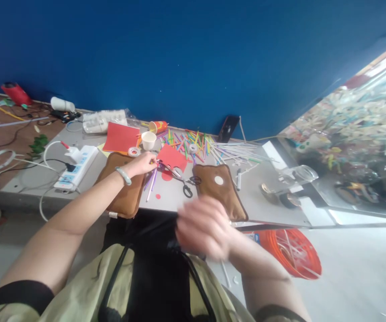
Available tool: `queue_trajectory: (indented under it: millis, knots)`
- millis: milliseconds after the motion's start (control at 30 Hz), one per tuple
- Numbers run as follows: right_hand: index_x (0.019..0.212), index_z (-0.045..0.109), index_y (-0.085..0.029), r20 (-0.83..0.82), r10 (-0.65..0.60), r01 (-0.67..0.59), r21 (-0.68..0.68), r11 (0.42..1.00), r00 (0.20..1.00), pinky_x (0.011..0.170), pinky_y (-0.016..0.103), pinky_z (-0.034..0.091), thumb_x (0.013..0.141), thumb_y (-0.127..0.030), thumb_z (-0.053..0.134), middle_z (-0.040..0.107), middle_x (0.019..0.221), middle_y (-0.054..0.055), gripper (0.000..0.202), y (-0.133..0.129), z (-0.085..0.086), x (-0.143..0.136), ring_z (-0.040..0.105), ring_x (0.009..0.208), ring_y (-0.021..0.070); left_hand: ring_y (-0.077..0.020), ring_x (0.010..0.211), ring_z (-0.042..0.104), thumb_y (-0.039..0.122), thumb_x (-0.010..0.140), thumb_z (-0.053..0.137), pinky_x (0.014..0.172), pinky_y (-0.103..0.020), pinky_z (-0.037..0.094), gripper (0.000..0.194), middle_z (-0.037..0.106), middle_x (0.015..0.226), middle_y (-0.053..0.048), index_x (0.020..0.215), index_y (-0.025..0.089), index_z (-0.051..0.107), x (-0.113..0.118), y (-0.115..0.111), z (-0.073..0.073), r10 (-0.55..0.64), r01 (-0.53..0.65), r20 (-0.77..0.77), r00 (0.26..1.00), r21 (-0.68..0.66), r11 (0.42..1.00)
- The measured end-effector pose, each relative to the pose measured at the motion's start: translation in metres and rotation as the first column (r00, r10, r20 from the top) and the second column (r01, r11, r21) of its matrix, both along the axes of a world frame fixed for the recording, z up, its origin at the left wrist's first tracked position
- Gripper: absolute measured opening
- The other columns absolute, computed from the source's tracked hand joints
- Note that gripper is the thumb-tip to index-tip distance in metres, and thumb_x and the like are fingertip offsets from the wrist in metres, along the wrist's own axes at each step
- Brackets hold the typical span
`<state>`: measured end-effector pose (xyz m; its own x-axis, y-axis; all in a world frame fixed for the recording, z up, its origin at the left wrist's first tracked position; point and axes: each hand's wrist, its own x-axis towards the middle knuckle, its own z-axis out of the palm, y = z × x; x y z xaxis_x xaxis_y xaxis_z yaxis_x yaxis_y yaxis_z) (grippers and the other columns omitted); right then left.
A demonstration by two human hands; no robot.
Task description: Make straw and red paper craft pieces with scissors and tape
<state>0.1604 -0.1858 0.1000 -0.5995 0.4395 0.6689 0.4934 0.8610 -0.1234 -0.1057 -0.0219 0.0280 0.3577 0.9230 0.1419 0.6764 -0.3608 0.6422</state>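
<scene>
My left hand [146,163], a bracelet on its wrist, reaches over the table with its fingertips pinched together beside a red paper sheet with cut-out holes [171,157]. What the fingertips hold is too small to make out. Just below them lie several purple and white straws [151,184]. A pair of scissors [185,182] rests to the right of this hand, its dark handles towards me. My right hand [204,227] is raised near the table's front edge, smeared by motion, so its fingers are unclear.
Brown cushions [125,197] lie on the table [169,203]. Behind are a paper cup [149,140], a tape roll [134,152], red paper [121,137], loose colourful straws [209,150] and a phone [228,129]. A power strip [77,169] sits left; an orange bucket [288,252] stands below right.
</scene>
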Motion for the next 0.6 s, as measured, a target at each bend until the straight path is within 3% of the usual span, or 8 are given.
queue_trajectory:
  millis: [100,167,233,300,400,467,533,600]
  knots:
    - [0.113,0.064,-0.020,0.200,-0.241,0.266,-0.109,0.958,0.950,0.088,0.041,0.047,0.089,-0.036,0.062,0.069,0.109,0.012,0.029,0.076,-0.030,-0.027,0.062,0.102,0.0263,-0.0181,0.062,0.057,0.024,0.071,0.062,0.064,-0.029,0.044,0.007,0.063,0.064,-0.003,0.066,0.019,0.062,0.008,0.023,0.002,0.091,-0.089,0.014,0.996,-0.086,0.992]
    - [0.119,0.061,-0.013,0.397,-0.386,0.491,-0.207,0.846,0.833,0.087,0.042,0.045,0.082,-0.045,0.069,0.065,0.115,0.018,0.050,0.118,-0.051,-0.038,0.059,0.105,0.0319,-0.0185,0.064,0.058,0.022,0.069,0.063,0.065,-0.029,0.045,0.004,0.064,0.064,-0.003,0.067,0.018,0.063,0.014,0.037,0.001,0.174,-0.168,0.081,0.981,-0.078,0.983]
    - [0.118,0.062,-0.012,0.527,-0.398,0.593,-0.273,0.757,0.751,0.087,0.041,0.044,0.077,-0.051,0.072,0.065,0.113,0.019,0.058,0.146,-0.068,-0.046,0.058,0.105,0.0340,-0.0183,0.067,0.060,0.022,0.070,0.062,0.067,-0.028,0.046,0.005,0.064,0.066,-0.002,0.067,0.018,0.062,0.017,0.048,-0.004,0.253,-0.248,0.200,0.946,-0.051,0.967]
    - [0.111,0.064,-0.013,0.548,-0.383,0.607,-0.314,0.730,0.744,0.088,0.039,0.043,0.082,-0.050,0.067,0.066,0.110,0.018,0.048,0.162,-0.081,-0.052,0.059,0.104,0.0321,-0.0179,0.068,0.061,0.025,0.073,0.061,0.067,-0.028,0.048,0.007,0.065,0.067,-0.002,0.069,0.019,0.061,0.019,0.054,-0.011,0.308,-0.309,0.331,0.892,-0.050,0.950]
    - [0.099,0.067,-0.015,0.454,-0.406,0.584,-0.378,0.719,0.793,0.084,0.035,0.043,0.090,-0.037,0.056,0.070,0.099,0.014,0.026,0.178,-0.090,-0.054,0.063,0.095,0.0269,-0.0175,0.066,0.063,0.029,0.076,0.061,0.065,-0.028,0.049,0.011,0.064,0.066,-0.001,0.072,0.019,0.058,0.017,0.056,-0.022,0.348,-0.346,0.494,0.797,-0.099,0.933]
    - [0.088,0.068,-0.017,0.310,-0.454,0.549,-0.489,0.678,0.836,0.077,0.032,0.044,0.090,-0.032,0.052,0.071,0.087,0.009,0.022,0.188,-0.090,-0.050,0.064,0.083,0.0227,-0.0171,0.064,0.064,0.030,0.077,0.062,0.063,-0.028,0.049,0.013,0.064,0.065,-0.001,0.072,0.019,0.056,0.016,0.054,-0.026,0.358,-0.349,0.570,0.740,-0.129,0.928]
    - [0.084,0.065,-0.017,0.079,-0.525,0.456,-0.613,0.645,0.848,0.069,0.029,0.045,0.090,-0.032,0.049,0.069,0.078,0.006,0.023,0.200,-0.085,-0.041,0.062,0.072,0.0192,-0.0162,0.062,0.064,0.031,0.076,0.063,0.061,-0.027,0.048,0.015,0.064,0.065,0.000,0.072,0.019,0.056,0.016,0.052,-0.027,0.362,-0.343,0.625,0.692,-0.157,0.926]
    - [0.089,0.063,-0.016,-0.194,-0.586,0.341,-0.655,0.674,0.787,0.066,0.027,0.046,0.091,-0.033,0.045,0.068,0.078,0.005,0.024,0.211,-0.077,-0.028,0.062,0.069,0.0176,-0.0151,0.061,0.064,0.031,0.075,0.065,0.060,-0.025,0.048,0.016,0.064,0.065,0.000,0.072,0.019,0.055,0.016,0.051,-0.026,0.351,-0.316,0.664,0.660,-0.178,0.932]
